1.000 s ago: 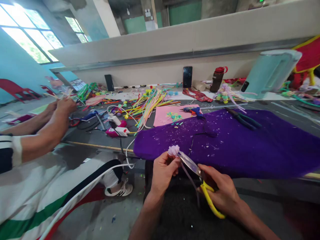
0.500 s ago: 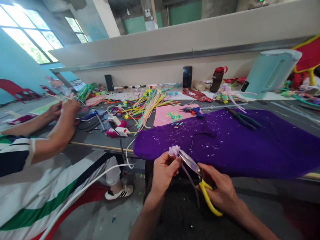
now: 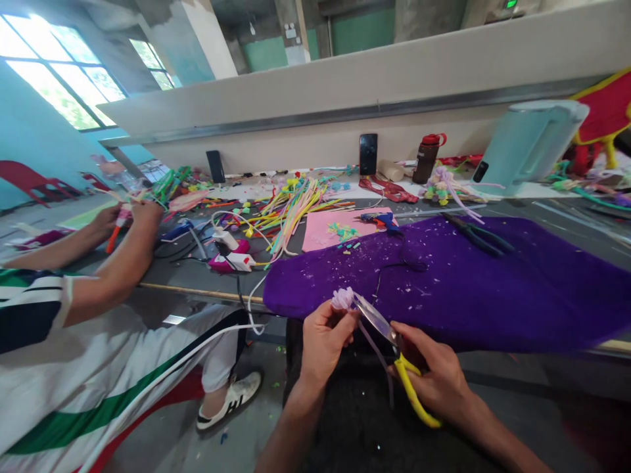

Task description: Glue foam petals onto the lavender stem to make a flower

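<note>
Pinched in my left hand (image 3: 325,338) is a small pale lilac flower (image 3: 342,298) with a ruffled head. A thin lilac stem (image 3: 377,348) hangs down from it between my hands. My right hand (image 3: 434,371) grips a pair of scissors (image 3: 409,387) with yellow handles. Their metal blades point up and left, with the tips touching or very close to the flower's right side. Both hands are over my dark lap, in front of the purple cloth (image 3: 468,282) at the table edge.
White scraps dot the cloth, where pliers (image 3: 478,236) lie. A blue glue gun (image 3: 377,220) rests on a pink sheet (image 3: 315,230). Behind are colourful chenille stems (image 3: 296,207), a phone (image 3: 367,154), a bottle (image 3: 428,157) and a kettle (image 3: 532,148). On the left, a co-worker's arms (image 3: 113,263) work with an orange-tipped item.
My hands, the flower and the scissors have hardly moved. The co-worker's hands have shifted slightly, an orange piece now shows beneath them, and their foot has moved nearer.
</note>
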`<state>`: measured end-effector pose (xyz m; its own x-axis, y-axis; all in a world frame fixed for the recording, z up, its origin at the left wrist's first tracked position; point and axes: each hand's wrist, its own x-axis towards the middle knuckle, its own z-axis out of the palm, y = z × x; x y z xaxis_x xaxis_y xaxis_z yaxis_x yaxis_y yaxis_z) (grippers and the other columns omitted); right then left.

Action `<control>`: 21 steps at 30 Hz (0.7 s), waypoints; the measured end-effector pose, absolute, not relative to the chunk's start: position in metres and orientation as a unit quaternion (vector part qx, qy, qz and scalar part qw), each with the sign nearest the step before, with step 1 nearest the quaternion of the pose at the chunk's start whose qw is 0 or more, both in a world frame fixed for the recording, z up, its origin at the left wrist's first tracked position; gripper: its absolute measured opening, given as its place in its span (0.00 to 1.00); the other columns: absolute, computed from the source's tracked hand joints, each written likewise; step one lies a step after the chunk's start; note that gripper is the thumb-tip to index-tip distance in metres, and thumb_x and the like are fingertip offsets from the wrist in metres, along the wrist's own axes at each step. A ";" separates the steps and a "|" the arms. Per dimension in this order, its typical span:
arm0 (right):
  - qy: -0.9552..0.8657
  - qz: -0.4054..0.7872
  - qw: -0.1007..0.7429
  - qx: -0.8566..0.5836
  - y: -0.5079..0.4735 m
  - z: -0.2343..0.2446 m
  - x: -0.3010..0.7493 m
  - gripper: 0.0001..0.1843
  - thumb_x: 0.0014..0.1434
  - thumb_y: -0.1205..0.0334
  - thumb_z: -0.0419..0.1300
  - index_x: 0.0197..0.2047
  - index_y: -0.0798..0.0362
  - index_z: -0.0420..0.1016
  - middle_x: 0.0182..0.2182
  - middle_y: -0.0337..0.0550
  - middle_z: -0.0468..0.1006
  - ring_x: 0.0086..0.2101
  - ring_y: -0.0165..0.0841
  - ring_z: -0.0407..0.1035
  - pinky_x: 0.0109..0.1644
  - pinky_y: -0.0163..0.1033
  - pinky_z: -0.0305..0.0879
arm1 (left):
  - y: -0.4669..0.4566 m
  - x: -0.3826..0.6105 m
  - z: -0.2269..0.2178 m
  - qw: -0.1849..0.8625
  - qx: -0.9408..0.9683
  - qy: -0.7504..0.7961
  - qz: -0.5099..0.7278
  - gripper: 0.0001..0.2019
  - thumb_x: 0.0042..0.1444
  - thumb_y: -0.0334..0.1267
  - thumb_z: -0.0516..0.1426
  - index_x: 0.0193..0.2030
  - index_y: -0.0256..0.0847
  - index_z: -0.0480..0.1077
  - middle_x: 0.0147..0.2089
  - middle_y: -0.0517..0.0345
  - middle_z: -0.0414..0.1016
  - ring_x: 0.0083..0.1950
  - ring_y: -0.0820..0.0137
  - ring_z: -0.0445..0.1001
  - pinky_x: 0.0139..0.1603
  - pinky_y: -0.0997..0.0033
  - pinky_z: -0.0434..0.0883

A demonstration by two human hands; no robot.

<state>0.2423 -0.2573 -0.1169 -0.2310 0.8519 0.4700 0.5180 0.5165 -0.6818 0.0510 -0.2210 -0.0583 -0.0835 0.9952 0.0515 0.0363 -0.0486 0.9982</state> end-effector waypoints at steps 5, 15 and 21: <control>-0.761 0.199 0.428 -0.446 -0.256 -0.117 0.240 0.29 0.51 0.62 0.62 0.56 0.50 0.60 0.36 0.42 0.75 0.31 0.31 0.71 0.35 0.33 0.68 | -0.221 0.051 -0.057 0.465 0.505 0.514 0.514 0.12 0.47 0.44 0.60 0.29 0.36 0.69 0.19 0.64 0.67 0.17 0.80 0.61 0.17 0.81 0.59; -0.767 0.175 0.440 -0.432 -0.257 -0.116 0.241 0.29 0.51 0.62 0.62 0.56 0.50 0.60 0.37 0.44 0.76 0.31 0.31 0.71 0.34 0.34 0.68 | -0.219 0.051 -0.059 0.474 0.495 0.509 0.522 0.10 0.47 0.41 0.61 0.28 0.37 0.68 0.18 0.67 0.64 0.17 0.80 0.59 0.17 0.80 0.58; -0.773 0.162 0.437 -0.431 -0.255 -0.116 0.238 0.29 0.52 0.63 0.62 0.56 0.50 0.59 0.37 0.45 0.76 0.31 0.32 0.72 0.34 0.34 0.69 | -0.220 0.051 -0.059 0.463 0.509 0.513 0.514 0.10 0.48 0.42 0.60 0.30 0.37 0.68 0.18 0.66 0.64 0.17 0.79 0.60 0.18 0.80 0.59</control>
